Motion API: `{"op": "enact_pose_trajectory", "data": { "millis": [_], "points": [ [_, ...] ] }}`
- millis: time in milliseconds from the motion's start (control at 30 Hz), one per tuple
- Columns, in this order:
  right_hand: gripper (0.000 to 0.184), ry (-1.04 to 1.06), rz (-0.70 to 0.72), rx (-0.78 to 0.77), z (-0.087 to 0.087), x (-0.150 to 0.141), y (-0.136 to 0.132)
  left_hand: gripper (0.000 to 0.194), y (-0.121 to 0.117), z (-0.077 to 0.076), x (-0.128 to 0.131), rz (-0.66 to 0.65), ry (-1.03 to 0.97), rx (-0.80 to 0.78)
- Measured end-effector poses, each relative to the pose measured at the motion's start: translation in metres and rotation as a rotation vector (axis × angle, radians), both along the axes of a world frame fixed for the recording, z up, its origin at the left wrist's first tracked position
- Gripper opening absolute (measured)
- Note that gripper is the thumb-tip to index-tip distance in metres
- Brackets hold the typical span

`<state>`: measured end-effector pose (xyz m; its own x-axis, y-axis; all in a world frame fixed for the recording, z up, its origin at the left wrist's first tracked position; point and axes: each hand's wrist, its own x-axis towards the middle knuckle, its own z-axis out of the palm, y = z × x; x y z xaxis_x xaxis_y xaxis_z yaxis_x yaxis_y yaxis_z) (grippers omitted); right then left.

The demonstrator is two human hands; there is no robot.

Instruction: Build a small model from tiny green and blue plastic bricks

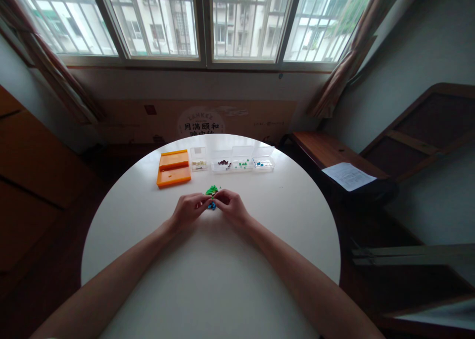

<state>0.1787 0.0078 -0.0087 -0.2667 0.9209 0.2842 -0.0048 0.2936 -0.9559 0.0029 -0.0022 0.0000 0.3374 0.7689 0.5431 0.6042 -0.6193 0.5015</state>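
Currently pinching a tiny piece (213, 197) between left hand (191, 205) and right hand (233, 205), equally near, with green pieces (212, 189) just beyond, blue pieces (212, 206) body-side on white table (222, 274), long axis unreadable.

A person's bare forearms reach across a round white table (208, 274). The left hand (190, 206) and right hand (232, 205) nearly meet, fingertips drawn in at a cluster of tiny green pieces (212, 189) and blue pieces (212, 207); what each grips is too small to tell. Beyond them sit an orange tray (181, 174), at left, and a row of clear plastic boxes (243, 151) containing small coloured bits. Behind, barred windows (245, 24) face buildings; at right, a paper sheet (349, 176) lies on a wooden bench (326, 148).
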Motion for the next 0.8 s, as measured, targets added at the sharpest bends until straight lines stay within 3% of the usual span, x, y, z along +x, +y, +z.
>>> {"op": "enact_pose_trajectory", "data": {
  "millis": [800],
  "points": [
    [0.023,-0.015,0.007,0.012,-0.0019,0.0002,0.0010,0.026,-0.0005,0.0008,0.0005,-0.014,-0.016,0.015]
  ]
}}
